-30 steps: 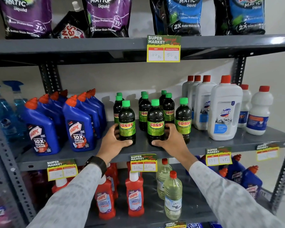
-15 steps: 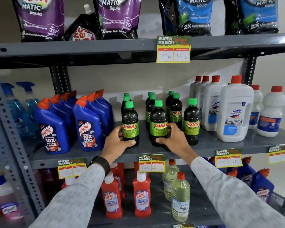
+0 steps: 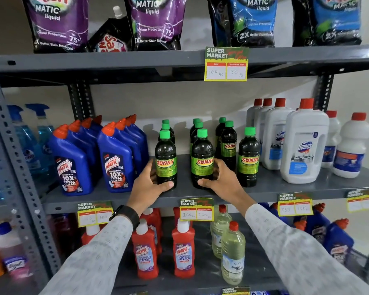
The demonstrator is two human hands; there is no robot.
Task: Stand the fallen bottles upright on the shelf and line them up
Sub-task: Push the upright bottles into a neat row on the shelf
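1. Landmark: the price tag [image 3: 196, 209] clipped to the front lip of the middle shelf [image 3: 264, 189]. Every place below is given from it.
2. The left hand [image 3: 150, 185] sits just up and left of the tag, curled around the foot of the left front Sunny bottle [image 3: 166, 158], thumb across the front of its base, fingers round the left side.
3. The right hand [image 3: 223, 182] sits just up and right of the tag, wrapped around the foot of the middle front Sunny bottle [image 3: 202, 159], thumb in front, fingers behind. Both hands are part closed, each on 1 bottle.
4. Each held bottle stands with its long axis vertical, cap up, label forward, directly ahead of its own hand.
5. A third front Sunny bottle [image 3: 249, 156] stands further right of the tag, free of both hands; the right hand is the nearer one.
6. More Sunny bottles stand upright in files behind the front 3; I see none lying down on this shelf.
7. The gap between the 2 held bottles, straight above the tag, looks similar to the gap right of the middle bottle, so only small sideways nudges seem left.
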